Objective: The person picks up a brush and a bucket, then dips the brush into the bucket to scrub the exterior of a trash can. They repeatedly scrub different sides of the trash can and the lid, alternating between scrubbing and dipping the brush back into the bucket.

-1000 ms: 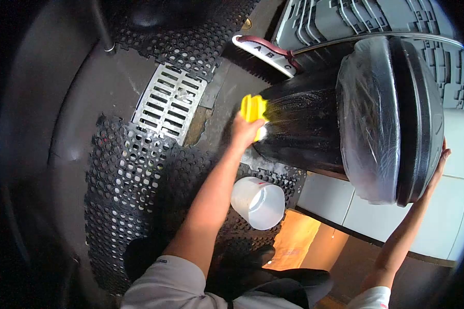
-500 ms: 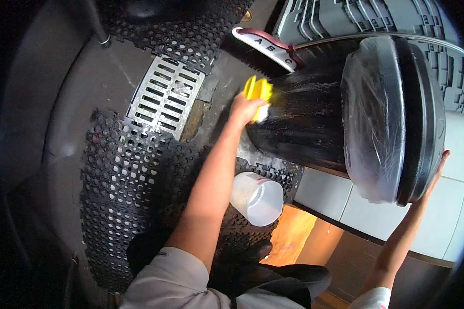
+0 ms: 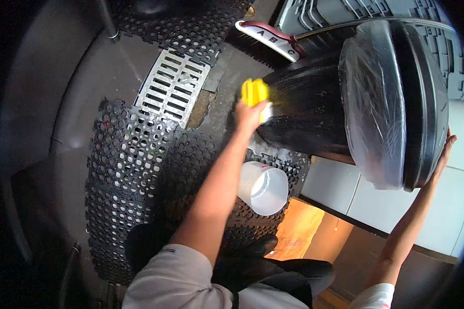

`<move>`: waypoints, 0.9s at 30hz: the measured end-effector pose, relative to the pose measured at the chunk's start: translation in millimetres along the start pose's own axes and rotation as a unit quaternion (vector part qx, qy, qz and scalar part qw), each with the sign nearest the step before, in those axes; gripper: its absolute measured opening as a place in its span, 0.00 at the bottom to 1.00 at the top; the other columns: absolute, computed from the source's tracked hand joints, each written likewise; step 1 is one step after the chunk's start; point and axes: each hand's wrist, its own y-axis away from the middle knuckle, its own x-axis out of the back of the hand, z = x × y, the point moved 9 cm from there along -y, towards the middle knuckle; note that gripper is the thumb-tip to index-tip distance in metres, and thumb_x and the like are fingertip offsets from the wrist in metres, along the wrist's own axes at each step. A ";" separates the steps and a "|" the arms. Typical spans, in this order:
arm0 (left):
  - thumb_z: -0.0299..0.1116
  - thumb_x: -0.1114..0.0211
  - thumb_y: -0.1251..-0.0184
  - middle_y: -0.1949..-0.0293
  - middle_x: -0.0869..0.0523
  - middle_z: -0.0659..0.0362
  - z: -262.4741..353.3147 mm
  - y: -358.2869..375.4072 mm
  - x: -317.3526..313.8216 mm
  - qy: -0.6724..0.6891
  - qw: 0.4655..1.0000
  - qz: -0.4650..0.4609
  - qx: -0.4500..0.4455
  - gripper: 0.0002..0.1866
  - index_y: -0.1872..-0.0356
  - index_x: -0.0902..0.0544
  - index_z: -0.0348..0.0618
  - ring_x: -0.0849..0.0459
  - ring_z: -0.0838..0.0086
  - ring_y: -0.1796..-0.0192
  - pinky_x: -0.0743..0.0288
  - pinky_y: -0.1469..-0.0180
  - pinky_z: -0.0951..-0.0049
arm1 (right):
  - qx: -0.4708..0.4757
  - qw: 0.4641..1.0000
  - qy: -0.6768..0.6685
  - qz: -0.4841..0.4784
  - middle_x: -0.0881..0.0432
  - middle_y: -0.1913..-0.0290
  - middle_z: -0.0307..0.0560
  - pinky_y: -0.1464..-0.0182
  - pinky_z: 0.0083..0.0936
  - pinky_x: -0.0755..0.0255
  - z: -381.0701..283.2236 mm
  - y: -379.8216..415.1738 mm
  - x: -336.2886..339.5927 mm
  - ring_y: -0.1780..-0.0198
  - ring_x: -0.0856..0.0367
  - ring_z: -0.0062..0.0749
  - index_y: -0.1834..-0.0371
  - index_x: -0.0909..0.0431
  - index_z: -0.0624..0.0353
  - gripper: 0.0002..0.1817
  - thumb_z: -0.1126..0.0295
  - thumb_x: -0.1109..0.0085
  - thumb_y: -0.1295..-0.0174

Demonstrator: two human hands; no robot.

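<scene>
My left hand (image 3: 248,114) is closed around a yellow and white scrub brush (image 3: 255,91), its bristles against the lower side of a black bin (image 3: 309,105). The bin lies tilted, its dark wall wet and streaked. Clear plastic liner (image 3: 371,108) is folded over the rim, and a black lid or rim band (image 3: 423,103) shows beyond it. My right hand (image 3: 444,154) rests flat along the outer edge of that black end, fingers stretched out, with part of the palm hidden. Below the bin stands a translucent white bucket (image 3: 265,191).
A metal drain grate (image 3: 174,86) is set in the floor, with black perforated rubber mats (image 3: 126,170) around it. A white-and-maroon brush lettered A B C (image 3: 268,41) lies beside the bin. Grey crates (image 3: 340,15) stand behind, pale tiles (image 3: 386,213) at right.
The yellow brush has shifted slightly along the bin's lower end, blurred by motion. My whole view has tilted a little, and my right hand keeps its place on the bin's end.
</scene>
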 end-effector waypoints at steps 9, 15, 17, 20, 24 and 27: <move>0.34 0.22 0.46 0.61 0.15 0.58 4.5 71.7 -23.3 0.100 0.985 -0.005 -0.140 0.27 0.48 0.27 0.39 0.16 0.74 0.61 0.21 0.57 0.71 | -0.041 0.998 -0.043 -0.026 0.29 0.32 0.60 0.31 0.34 0.36 8.7 1.8 -7.5 0.33 0.28 0.41 0.24 0.42 0.60 0.47 0.29 0.68 0.31; 0.34 0.23 0.46 0.54 0.13 0.52 -73.6 82.4 17.9 -0.116 0.990 0.078 -0.007 0.27 0.48 0.25 0.38 0.14 0.65 0.52 0.21 0.48 0.63 | -0.029 0.998 -0.048 -0.031 0.34 0.28 0.60 0.27 0.35 0.44 12.2 -9.6 -3.4 0.29 0.33 0.43 0.24 0.42 0.63 0.48 0.29 0.67 0.31; 0.33 0.23 0.46 0.54 0.13 0.52 -61.6 98.4 -9.5 0.061 0.994 0.061 -0.070 0.26 0.48 0.25 0.38 0.13 0.65 0.52 0.21 0.49 0.62 | -0.050 0.996 -0.066 -0.037 0.34 0.28 0.60 0.28 0.36 0.43 11.9 -0.2 -5.8 0.29 0.33 0.43 0.25 0.43 0.65 0.49 0.29 0.65 0.32; 0.36 0.22 0.48 0.54 0.14 0.52 -87.2 90.8 9.9 -0.124 0.989 0.086 0.011 0.30 0.47 0.27 0.38 0.14 0.63 0.54 0.22 0.51 0.62 | -0.054 0.995 -0.065 -0.044 0.33 0.29 0.59 0.27 0.35 0.44 6.5 6.9 -11.4 0.30 0.33 0.43 0.25 0.42 0.67 0.50 0.29 0.63 0.32; 0.38 0.22 0.49 0.58 0.14 0.51 -63.9 66.3 6.0 -0.077 0.984 0.111 -0.115 0.31 0.46 0.27 0.38 0.14 0.61 0.58 0.21 0.53 0.61 | -0.019 0.999 -0.009 -0.045 0.32 0.29 0.58 0.27 0.34 0.45 2.4 0.6 -3.9 0.30 0.32 0.42 0.26 0.41 0.66 0.49 0.30 0.64 0.31; 0.38 0.22 0.48 0.60 0.13 0.52 -23.5 41.1 -0.8 -0.015 0.993 0.048 -0.106 0.31 0.47 0.26 0.38 0.13 0.62 0.59 0.21 0.54 0.63 | -0.043 0.998 -0.009 -0.039 0.33 0.29 0.59 0.26 0.34 0.46 7.0 11.5 -17.5 0.29 0.33 0.41 0.26 0.41 0.66 0.48 0.31 0.65 0.30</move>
